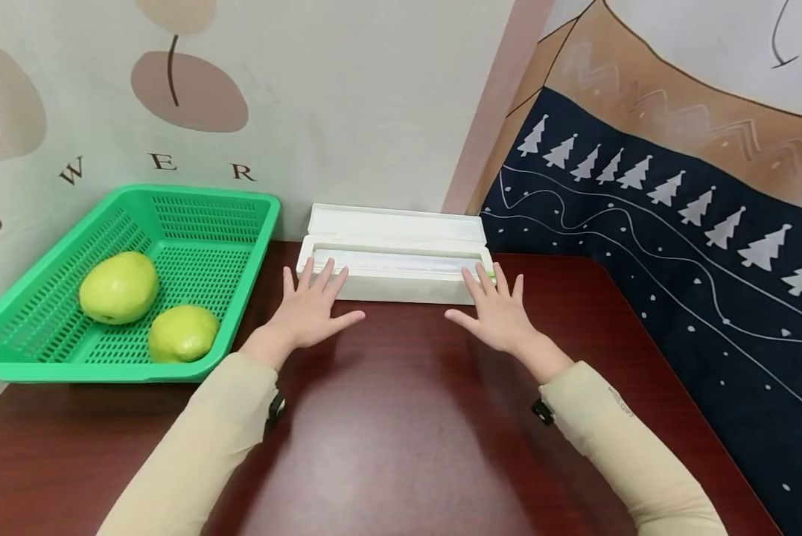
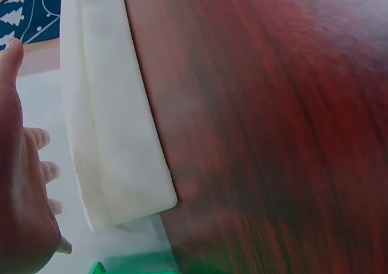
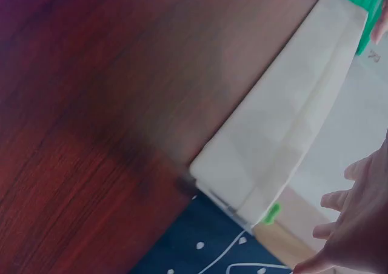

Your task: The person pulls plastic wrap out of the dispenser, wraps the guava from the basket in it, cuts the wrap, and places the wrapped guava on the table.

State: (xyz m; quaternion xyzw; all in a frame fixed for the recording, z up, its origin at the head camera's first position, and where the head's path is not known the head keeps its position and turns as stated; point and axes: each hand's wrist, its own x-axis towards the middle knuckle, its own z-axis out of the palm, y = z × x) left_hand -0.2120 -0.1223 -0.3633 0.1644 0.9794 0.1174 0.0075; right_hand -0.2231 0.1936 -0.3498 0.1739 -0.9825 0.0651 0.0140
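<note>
A long white box [image 1: 407, 289] stands at the back of the dark red table, its lid [image 1: 397, 223] tipped back against the wall cloth. My left hand [image 1: 309, 309] is spread over the box's left end, fingers straight and holding nothing. Over the right end my right hand [image 1: 497, 313] is spread the same way, thumb pointing inward. In the left wrist view the box [image 2: 118, 116] lies beside the left hand [image 2: 24, 183]. The right wrist view has the box [image 3: 279, 110] with a small green piece [image 3: 273, 213] at its edge, near the right hand [image 3: 357, 213].
A green plastic basket [image 1: 240, 298] stands at the left with two yellow-green fruits inside, a larger one [image 1: 119, 287] and a smaller one [image 1: 183, 333]. A pale printed cloth [image 1: 374, 112] hangs behind the table [image 1: 394, 432], and a dark cloth with white trees [image 1: 642, 246] borders its right side.
</note>
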